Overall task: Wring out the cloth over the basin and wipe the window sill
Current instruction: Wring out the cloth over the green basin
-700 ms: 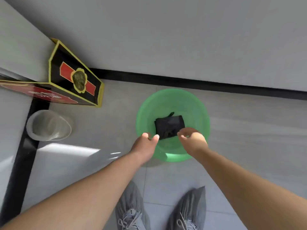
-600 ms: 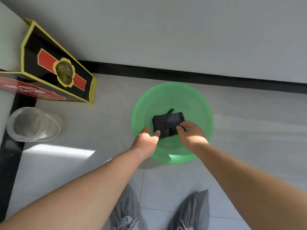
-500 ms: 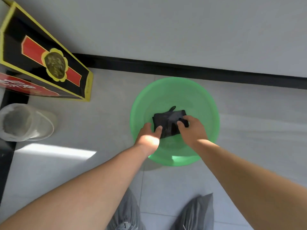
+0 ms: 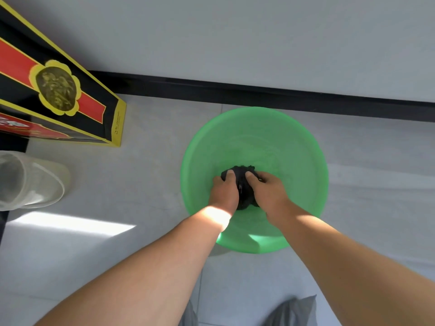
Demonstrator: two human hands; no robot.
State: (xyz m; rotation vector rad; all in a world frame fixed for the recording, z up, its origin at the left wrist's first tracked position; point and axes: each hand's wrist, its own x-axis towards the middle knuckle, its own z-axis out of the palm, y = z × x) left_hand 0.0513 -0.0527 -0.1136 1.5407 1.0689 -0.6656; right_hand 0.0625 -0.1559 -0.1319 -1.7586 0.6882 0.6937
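Note:
A round green basin point(image 4: 306, 142) stands on the grey tiled floor close to the wall. Inside it a black cloth point(image 4: 243, 184) is bunched into a lump. My left hand point(image 4: 223, 192) grips the cloth's left side, thumb curled over the top. On the right side my right hand point(image 4: 268, 191) grips the same lump. Both hands sit low in the basin, side by side, and hide most of the cloth. No window sill is in view.
A tall black, red and yellow box point(image 4: 58, 90) stands at the left. Beside it a clear plastic container point(image 4: 28, 182) lies on the floor. A black skirting strip point(image 4: 259, 92) runs along the wall behind the basin. Grey shoes point(image 4: 292, 311) show at the bottom edge.
Both hands reached down into the basin and closed around the cloth. The cloth went from flat and folded to a bunched lump. The camera moved lower and closer to the basin.

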